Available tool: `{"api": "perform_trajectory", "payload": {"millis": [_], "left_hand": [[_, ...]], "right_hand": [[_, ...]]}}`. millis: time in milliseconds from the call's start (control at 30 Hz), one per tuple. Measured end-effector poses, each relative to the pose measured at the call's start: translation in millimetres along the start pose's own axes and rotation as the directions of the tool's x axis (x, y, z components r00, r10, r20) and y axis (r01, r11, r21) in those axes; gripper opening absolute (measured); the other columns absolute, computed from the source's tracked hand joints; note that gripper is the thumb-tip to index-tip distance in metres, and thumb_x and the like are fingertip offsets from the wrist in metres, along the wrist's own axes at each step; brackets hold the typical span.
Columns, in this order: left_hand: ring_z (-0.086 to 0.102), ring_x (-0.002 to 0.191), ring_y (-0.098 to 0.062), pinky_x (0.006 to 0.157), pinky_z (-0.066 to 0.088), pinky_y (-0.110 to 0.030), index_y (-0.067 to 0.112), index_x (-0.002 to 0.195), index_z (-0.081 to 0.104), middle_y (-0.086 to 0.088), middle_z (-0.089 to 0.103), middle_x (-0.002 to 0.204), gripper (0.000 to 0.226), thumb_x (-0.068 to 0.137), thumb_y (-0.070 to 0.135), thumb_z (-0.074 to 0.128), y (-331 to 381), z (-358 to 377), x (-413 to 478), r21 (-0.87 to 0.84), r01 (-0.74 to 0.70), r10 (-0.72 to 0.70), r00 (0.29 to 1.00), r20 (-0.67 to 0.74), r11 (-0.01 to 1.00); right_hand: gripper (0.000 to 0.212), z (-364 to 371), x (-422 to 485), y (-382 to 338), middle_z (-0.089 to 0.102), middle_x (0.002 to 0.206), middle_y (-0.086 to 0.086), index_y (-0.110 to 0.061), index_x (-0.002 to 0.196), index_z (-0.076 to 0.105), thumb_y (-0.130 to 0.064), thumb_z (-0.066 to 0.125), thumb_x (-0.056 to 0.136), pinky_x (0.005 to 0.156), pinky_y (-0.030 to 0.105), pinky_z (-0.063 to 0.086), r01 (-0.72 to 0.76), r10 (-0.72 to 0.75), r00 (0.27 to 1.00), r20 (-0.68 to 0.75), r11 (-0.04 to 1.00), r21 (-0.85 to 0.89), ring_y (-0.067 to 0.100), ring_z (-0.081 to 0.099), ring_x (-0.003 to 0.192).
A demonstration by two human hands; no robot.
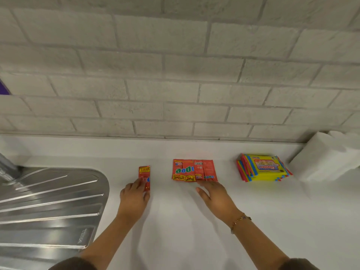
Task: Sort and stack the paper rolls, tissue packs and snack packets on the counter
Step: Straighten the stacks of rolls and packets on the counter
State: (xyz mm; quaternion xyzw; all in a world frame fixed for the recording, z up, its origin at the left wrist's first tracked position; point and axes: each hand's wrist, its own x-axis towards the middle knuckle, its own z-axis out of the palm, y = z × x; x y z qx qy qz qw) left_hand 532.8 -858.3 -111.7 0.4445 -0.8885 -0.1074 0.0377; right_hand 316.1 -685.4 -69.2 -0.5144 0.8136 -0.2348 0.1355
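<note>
Hands first: left hand (134, 197) pinches the near end of a single red foil snack packet (144, 177), which lies flat on the white counter (175, 230) beside a ribbed steel drainboard (48, 201). Right hand (216, 195), fingers straight, touches the near edge of an overlapped row of red foil packets (194, 170). Looks like the snack-sorting step. Next move: bring the single onto the row; the film is thin and likely slippery. Farther right: stacked yellow plastic tissue packs (263, 168), then soft white paper rolls (327, 156) at the wall.

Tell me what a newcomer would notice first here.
A row of red snack packets at the centre of the white counter draws the eye, the right hand touching its near edge; the left hand pinches a single red packet to its left. Right of them sit a yellow stack of tissue packs and white paper rolls against the wall.
</note>
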Motion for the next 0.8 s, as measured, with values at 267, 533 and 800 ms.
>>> {"api": "perform_trajectory", "payload": {"millis": [267, 533, 800], "left_hand": [[0.044, 0.124, -0.027, 0.102, 0.034, -0.04, 0.014, 0.136, 0.04, -0.006, 0.043, 0.143, 0.046, 0.095, 0.034, 0.039, 38, 6, 21, 0.069, -0.106, 0.105, 0.994, 0.015, 0.992], [0.042, 0.126, -0.025, 0.104, 0.031, -0.04, 0.015, 0.137, 0.038, -0.005, 0.041, 0.145, 0.048, 0.094, 0.037, 0.04, 45, 9, 26, 0.055, -0.182, 0.181, 0.983, 0.031, 0.982], [0.039, 0.129, -0.027, 0.109, 0.025, -0.039, 0.018, 0.131, 0.047, -0.005, 0.045, 0.141, 0.039, 0.094, 0.027, 0.045, 65, -48, 22, -0.125, -0.327, 0.324, 0.945, -0.042, 0.937]], "right_hand": [[0.063, 0, -6, -6, 0.059, 0.129, -0.006, -0.028, 0.124, 0.054, -0.065, 0.025, 0.083, 0.105, 0.029, 0.031, -0.021, 0.021, 1.0, -0.007, 0.999, 0.029, 0.013, 0.049, 0.123], [0.04, -2, -6, -11, 0.056, 0.131, -0.007, -0.028, 0.125, 0.053, -0.046, 0.038, 0.093, 0.107, 0.03, 0.029, -0.059, 0.059, 0.997, 0.042, 0.998, -0.009, 0.013, 0.047, 0.124], [0.031, -37, -4, -30, 0.064, 0.119, 0.003, -0.018, 0.116, 0.061, -0.034, 0.045, 0.095, 0.095, 0.032, 0.042, -0.055, 0.057, 0.998, 0.023, 0.995, -0.084, 0.024, 0.056, 0.112]]}}
